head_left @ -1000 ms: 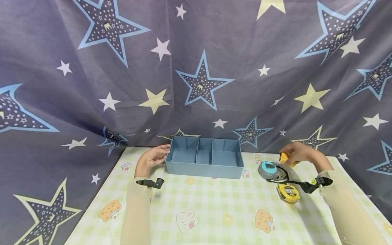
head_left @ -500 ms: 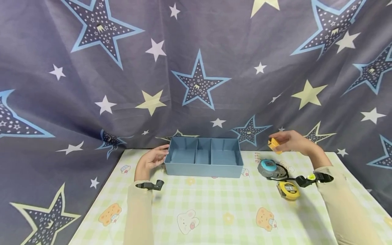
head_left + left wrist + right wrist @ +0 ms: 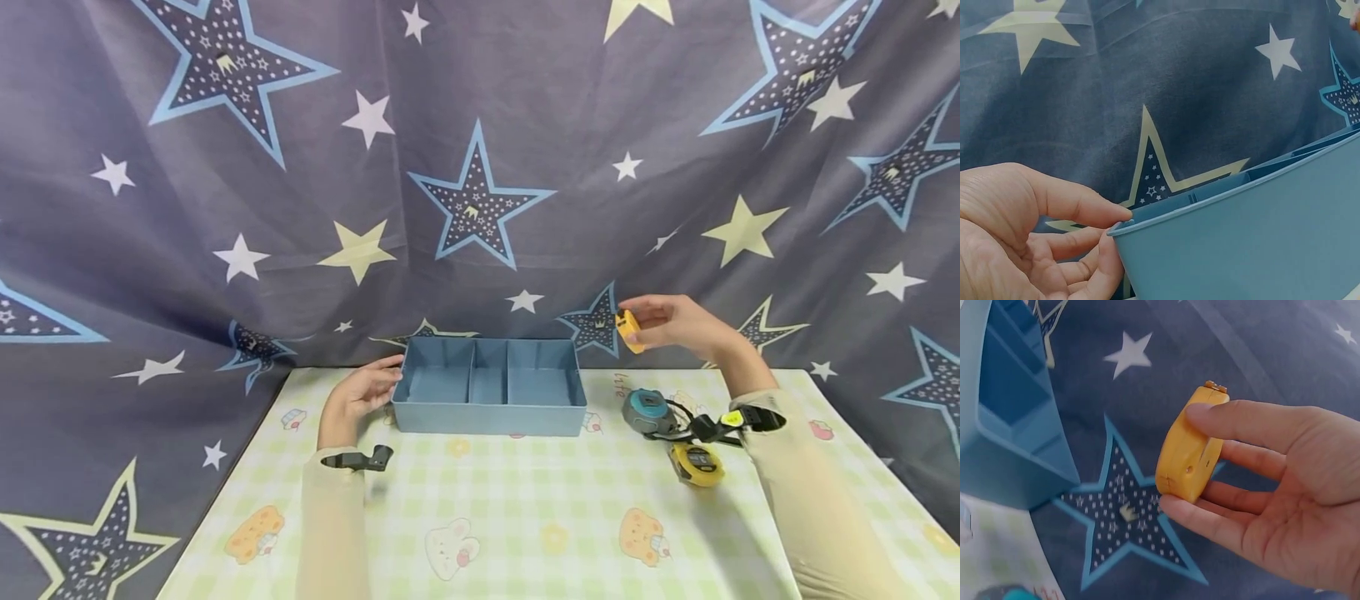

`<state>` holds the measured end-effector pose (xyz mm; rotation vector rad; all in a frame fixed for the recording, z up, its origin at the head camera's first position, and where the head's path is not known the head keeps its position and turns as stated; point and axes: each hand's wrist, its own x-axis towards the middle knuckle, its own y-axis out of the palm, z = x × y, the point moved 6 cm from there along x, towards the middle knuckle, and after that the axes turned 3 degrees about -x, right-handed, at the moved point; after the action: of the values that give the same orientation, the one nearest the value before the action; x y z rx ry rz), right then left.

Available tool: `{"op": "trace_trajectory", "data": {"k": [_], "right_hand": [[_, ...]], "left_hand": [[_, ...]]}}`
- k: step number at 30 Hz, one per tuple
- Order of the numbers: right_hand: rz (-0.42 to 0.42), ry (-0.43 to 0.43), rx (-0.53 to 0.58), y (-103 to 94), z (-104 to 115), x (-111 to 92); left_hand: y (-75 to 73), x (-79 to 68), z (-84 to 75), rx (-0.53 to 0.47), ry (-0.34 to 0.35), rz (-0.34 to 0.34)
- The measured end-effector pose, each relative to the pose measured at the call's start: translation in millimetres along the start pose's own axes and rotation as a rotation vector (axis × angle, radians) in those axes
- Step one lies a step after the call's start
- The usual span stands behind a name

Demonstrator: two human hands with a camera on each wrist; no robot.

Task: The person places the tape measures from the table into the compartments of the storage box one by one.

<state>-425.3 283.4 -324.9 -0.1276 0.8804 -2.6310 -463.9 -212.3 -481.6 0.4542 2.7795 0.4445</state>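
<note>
My left hand [image 3: 358, 396] pinches the left corner of a blue divided storage box [image 3: 487, 418]. In the left wrist view the thumb [image 3: 1094, 203] lies at the box's rim and the other fingers bend against the outer end wall. Raised above the table, right of the box, my right hand [image 3: 678, 325] grips a small yellow tape measure [image 3: 1188, 450] between thumb and fingertips. A grey and turquoise tape measure [image 3: 648, 410] with a black strap lies on the table below that hand. Nearer the front lies another yellow tape measure [image 3: 697, 464].
Two dividers part the box into three compartments, with the middle one narrow. A checked cloth with cartoon prints covers the table [image 3: 517, 525]. Behind it hangs a dark star-patterned curtain [image 3: 300, 200], close to the box's back side.
My right hand has lifted the small yellow tape measure from the table and carried it up and left towards the box. The left hand stays at the box corner.
</note>
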Motion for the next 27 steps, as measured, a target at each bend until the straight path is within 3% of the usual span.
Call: {"op": "trace_trajectory", "data": {"k": [5,13,27], "right_hand": [[-0.015,-0.006,0.066,4.2,10.6,9.3],[-0.039,-0.004,0.070,6.4,22.9,15.7],[-0.033,0.063,-0.045,14.0,35.4,22.9]], "left_hand": [[-1.4,-1.9,-2.4,0.005,-0.013,0.014],[3.0,-5.0,-2.9,-0.024,-0.027,0.029],[11.2,-15.7,-12.3,0.022,-0.046,0.018]]}}
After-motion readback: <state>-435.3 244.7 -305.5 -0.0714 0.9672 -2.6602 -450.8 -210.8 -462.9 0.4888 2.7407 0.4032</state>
